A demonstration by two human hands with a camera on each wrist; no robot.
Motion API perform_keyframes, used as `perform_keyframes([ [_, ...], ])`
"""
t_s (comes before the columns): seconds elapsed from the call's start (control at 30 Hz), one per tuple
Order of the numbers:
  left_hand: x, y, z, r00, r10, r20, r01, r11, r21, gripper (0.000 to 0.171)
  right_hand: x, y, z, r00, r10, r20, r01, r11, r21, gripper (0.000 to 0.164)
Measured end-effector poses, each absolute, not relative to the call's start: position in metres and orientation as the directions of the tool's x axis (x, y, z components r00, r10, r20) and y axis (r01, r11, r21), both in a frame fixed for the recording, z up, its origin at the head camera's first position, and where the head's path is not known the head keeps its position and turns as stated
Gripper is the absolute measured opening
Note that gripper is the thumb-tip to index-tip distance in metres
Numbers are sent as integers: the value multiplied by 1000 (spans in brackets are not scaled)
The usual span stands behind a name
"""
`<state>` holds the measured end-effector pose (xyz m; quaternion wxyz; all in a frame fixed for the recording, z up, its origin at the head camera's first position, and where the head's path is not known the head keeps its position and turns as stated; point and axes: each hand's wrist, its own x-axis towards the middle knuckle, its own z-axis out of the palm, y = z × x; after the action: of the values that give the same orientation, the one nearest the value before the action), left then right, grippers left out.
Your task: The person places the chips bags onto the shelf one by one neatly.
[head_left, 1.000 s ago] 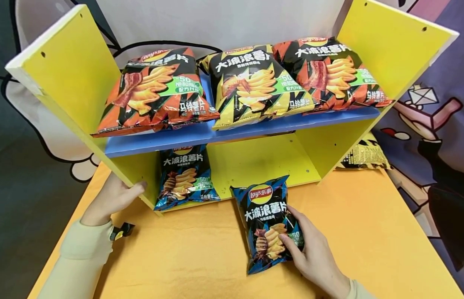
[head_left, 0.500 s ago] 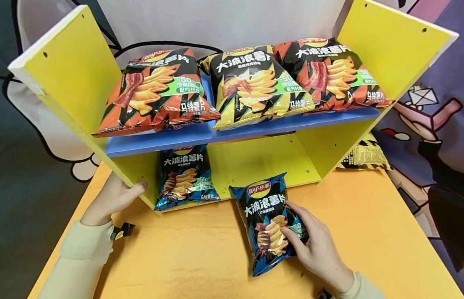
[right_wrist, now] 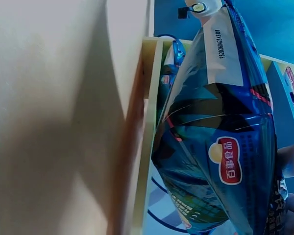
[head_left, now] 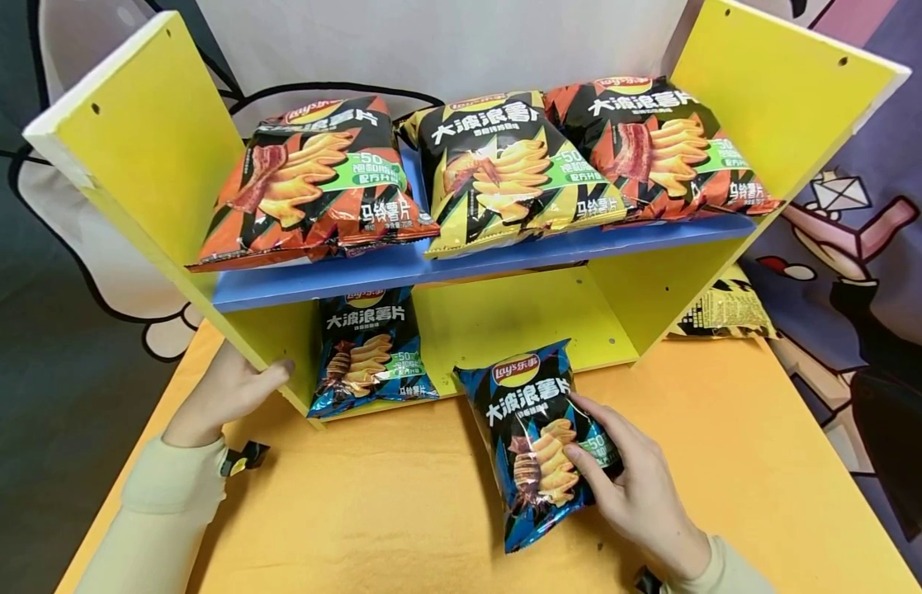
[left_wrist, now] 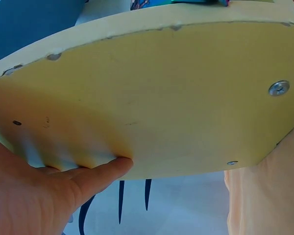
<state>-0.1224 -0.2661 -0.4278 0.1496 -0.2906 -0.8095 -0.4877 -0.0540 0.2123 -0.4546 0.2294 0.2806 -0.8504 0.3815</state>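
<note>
My right hand [head_left: 646,487] holds a blue and black bag of potato chips [head_left: 535,429] by its right side, thumb on the front. Tilted, the bag hangs before the lower compartment of a yellow shelf [head_left: 505,322]; its back fills much of the right wrist view. My left hand [head_left: 241,388] grips the shelf's left side panel [left_wrist: 161,107], with fingers along the outer face and thumb at the front edge. Inside the lower compartment, at the left, stands another blue chip bag [head_left: 371,355], its top partly hidden by the blue board [head_left: 401,276].
On the blue board lie a red chip bag [head_left: 312,181], a yellow one [head_left: 513,173] and a second red one [head_left: 654,148]. Behind the shelf's right side, a yellow bag [head_left: 728,309] lies on the orange tabletop [head_left: 371,503]. A printed backdrop [head_left: 505,41] hangs behind.
My right hand has moved slightly right with the chip bag. The bag has turned, its lower end swinging right. My left hand has stayed on the shelf panel.
</note>
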Motion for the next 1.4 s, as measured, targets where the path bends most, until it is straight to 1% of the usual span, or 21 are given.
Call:
perform_keyframes([
  [0.1,-122,-266,-428,-784,325,528,619,357,699,49,-61,210,-451,-697,-301,651,-692,523,-498,66],
  [0.2,-123,-266,-428,-777,328,538,629,358,690,50,-70,208,-449,-683,-294,668,-700,524,-485,64],
  [0.33,-123,-266,-428,-772,329,544,635,358,684,52,-85,203,-450,-691,-281,665,-682,558,-473,67],
  [0.47,-123,-266,-428,-772,332,543,635,350,689,55,-101,197,-454,-714,-264,649,-657,573,-490,67],
  [0.57,-124,-266,-428,-770,332,545,637,345,690,55,-115,190,-457,-727,-246,641,-641,577,-506,65],
  [0.83,-124,-266,-428,-766,337,548,641,327,695,58,-148,173,-466,-725,-211,656,-635,575,-517,60],
  [1.23,-124,-266,-428,-770,338,542,636,326,700,57,-184,152,-472,-731,-223,645,-635,570,-522,56],
  [1.4,-124,-265,-428,-769,336,544,638,332,695,58,-194,147,-474,-738,-243,629,-627,590,-509,59],
])
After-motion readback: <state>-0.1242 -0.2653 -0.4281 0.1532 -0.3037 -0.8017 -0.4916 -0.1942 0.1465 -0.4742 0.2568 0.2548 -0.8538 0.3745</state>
